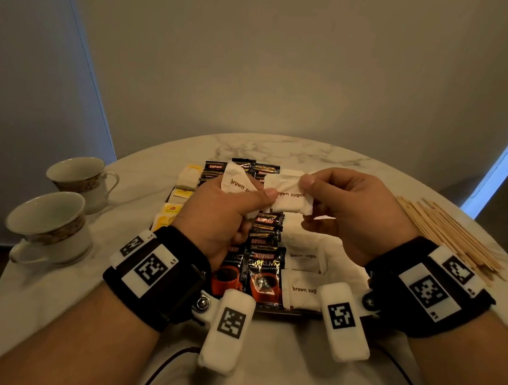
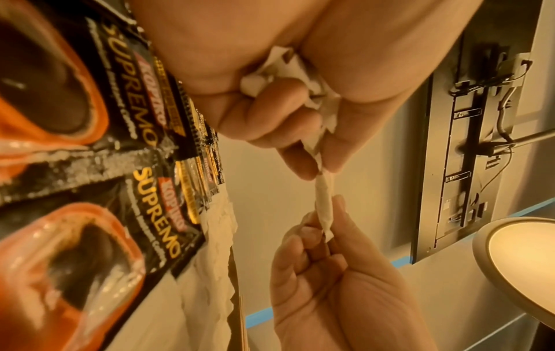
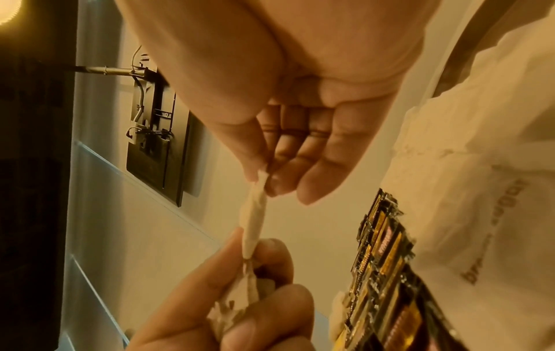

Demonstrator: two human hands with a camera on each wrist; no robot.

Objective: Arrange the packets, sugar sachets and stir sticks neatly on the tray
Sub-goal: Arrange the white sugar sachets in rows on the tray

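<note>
Above the tray (image 1: pixel 276 311), left hand (image 1: pixel 221 217) grips a bunch of sugar sachets (image 1: pixel 236 180); right hand (image 1: pixel 349 210) pinches one sachet (image 1: pixel 287 196) between them.

"Kopiko Supremo" packets (image 1: pixel 263 273) ("brown sugar" sachets (image 1: pixel 287 196))

Sachet between your hands: the brown sugar sachet (image 1: pixel 288 198) is matt white paper, creased.
Under your left hand: coffee packets (image 1: pixel 263 273), glossy foil-like plastic.
Beyond your right wrist: stir sticks (image 1: pixel 445 235), pale bare wood.
Table (image 1: pixel 299 153): polished marble-look.
</note>
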